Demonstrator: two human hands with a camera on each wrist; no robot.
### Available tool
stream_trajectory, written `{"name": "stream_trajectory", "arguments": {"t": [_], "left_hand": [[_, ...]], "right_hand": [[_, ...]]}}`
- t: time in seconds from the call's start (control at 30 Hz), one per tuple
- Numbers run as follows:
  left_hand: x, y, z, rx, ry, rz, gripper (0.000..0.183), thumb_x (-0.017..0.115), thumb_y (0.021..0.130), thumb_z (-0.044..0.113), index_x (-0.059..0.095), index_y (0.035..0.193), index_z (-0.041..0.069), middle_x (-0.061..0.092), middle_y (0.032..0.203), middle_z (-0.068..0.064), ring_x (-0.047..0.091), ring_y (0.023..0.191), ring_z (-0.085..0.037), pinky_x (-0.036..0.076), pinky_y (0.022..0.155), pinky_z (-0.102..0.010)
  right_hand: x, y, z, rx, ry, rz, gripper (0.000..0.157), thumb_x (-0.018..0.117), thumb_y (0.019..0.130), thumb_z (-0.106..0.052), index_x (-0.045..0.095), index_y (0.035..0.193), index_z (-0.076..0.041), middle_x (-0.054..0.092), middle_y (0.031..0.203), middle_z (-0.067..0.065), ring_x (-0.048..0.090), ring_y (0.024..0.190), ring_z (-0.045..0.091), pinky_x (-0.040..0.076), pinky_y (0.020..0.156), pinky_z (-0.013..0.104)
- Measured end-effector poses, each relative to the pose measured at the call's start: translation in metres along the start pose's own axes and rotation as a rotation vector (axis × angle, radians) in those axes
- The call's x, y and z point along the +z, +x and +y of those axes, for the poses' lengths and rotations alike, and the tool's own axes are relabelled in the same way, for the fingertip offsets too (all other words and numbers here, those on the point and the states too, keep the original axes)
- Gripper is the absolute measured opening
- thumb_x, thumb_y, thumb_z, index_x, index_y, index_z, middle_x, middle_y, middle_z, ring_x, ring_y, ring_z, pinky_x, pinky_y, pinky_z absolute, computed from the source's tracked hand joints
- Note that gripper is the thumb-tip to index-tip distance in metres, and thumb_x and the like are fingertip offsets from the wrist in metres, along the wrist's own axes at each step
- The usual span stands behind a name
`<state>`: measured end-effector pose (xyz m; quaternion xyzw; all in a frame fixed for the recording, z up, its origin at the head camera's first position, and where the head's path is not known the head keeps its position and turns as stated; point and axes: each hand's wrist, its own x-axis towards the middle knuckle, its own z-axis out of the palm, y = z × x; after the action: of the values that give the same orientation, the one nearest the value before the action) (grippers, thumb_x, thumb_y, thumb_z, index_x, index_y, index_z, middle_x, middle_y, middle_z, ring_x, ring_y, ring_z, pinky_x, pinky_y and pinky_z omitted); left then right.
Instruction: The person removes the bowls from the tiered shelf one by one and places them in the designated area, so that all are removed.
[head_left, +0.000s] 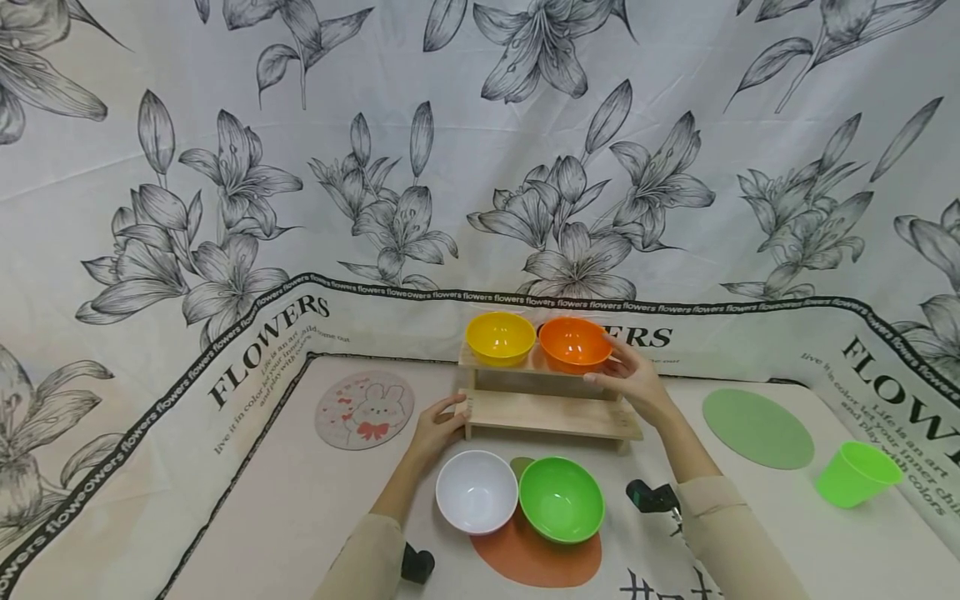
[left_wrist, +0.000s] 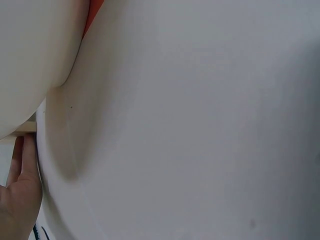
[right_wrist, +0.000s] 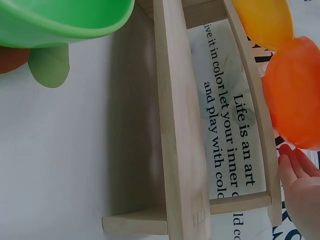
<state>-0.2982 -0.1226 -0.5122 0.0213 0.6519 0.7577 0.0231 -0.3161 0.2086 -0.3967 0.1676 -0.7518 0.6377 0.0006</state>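
A two-step wooden stand (head_left: 551, 414) stands at the back of the table. On its upper step sit a yellow bowl (head_left: 500, 339) and, to the right, an orange bowl (head_left: 576, 345). My right hand (head_left: 636, 385) holds the orange bowl by its right side, thumb in front; the right wrist view shows fingertips against its lower wall. My left hand (head_left: 437, 429) grips the left end of the lower step, its fingers at the wood edge in the left wrist view. Nearer me, a white bowl (head_left: 477, 492) and a green bowl (head_left: 562, 500) stand side by side.
An orange round mat (head_left: 536, 560) lies partly under the front bowls. A rabbit-print mat (head_left: 364, 410) is at left; a green mat (head_left: 758, 428) and a green cup (head_left: 857, 474) are at right. A flower-print cloth (head_left: 397, 167) hangs behind the stand.
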Motion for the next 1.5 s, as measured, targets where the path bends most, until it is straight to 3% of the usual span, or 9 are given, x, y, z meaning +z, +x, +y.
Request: {"name": "stream_trajectory", "arguments": {"t": [0.4, 0.6, 1.0, 1.3, 1.5], "left_hand": [[0.0, 0.0, 0.0, 0.002, 0.014, 0.002, 0.046, 0.066, 0.087, 0.009, 0.053, 0.13, -0.001, 0.057, 0.119, -0.028, 0.062, 0.095, -0.02, 0.055, 0.087, -0.034], [-0.001, -0.001, 0.0, -0.001, 0.004, -0.006, 0.047, 0.066, 0.087, 0.009, 0.052, 0.131, -0.002, 0.058, 0.116, -0.027, 0.063, 0.094, -0.02, 0.055, 0.087, -0.034], [0.0, -0.003, 0.003, -0.014, -0.012, -0.011, 0.046, 0.065, 0.088, 0.007, 0.051, 0.131, -0.002, 0.062, 0.107, -0.021, 0.064, 0.09, -0.018, 0.056, 0.087, -0.035], [-0.001, -0.001, 0.0, -0.012, -0.018, -0.01, 0.047, 0.066, 0.087, 0.008, 0.051, 0.131, -0.002, 0.062, 0.107, -0.021, 0.064, 0.09, -0.018, 0.056, 0.087, -0.035], [-0.001, -0.002, 0.001, -0.007, -0.004, -0.018, 0.047, 0.066, 0.087, 0.008, 0.051, 0.131, -0.002, 0.063, 0.102, -0.017, 0.064, 0.088, -0.016, 0.056, 0.087, -0.034]], "right_hand": [[0.004, 0.003, 0.002, 0.01, -0.024, 0.026, 0.081, 0.069, 0.084, -0.004, 0.02, 0.148, 0.0, 0.036, 0.14, 0.033, 0.042, 0.124, 0.044, 0.05, 0.086, 0.012], [0.004, 0.004, 0.004, 0.009, -0.041, 0.044, 0.082, 0.071, 0.083, -0.005, 0.02, 0.148, 0.001, 0.033, 0.143, 0.031, 0.04, 0.126, 0.043, 0.048, 0.087, 0.01], [0.002, -0.009, 0.001, 0.023, -0.061, 0.119, 0.088, 0.074, 0.081, -0.012, 0.019, 0.148, 0.001, 0.029, 0.148, 0.024, 0.039, 0.129, 0.039, 0.045, 0.09, 0.009], [-0.004, -0.017, -0.001, 0.016, -0.094, 0.105, 0.086, 0.073, 0.083, -0.012, 0.019, 0.149, -0.002, 0.028, 0.149, 0.023, 0.04, 0.128, 0.039, 0.046, 0.089, 0.009], [-0.008, -0.024, -0.002, -0.01, -0.102, 0.093, 0.084, 0.073, 0.082, -0.008, 0.022, 0.147, 0.001, 0.03, 0.148, 0.025, 0.053, 0.112, 0.008, 0.046, 0.089, 0.009]]}}
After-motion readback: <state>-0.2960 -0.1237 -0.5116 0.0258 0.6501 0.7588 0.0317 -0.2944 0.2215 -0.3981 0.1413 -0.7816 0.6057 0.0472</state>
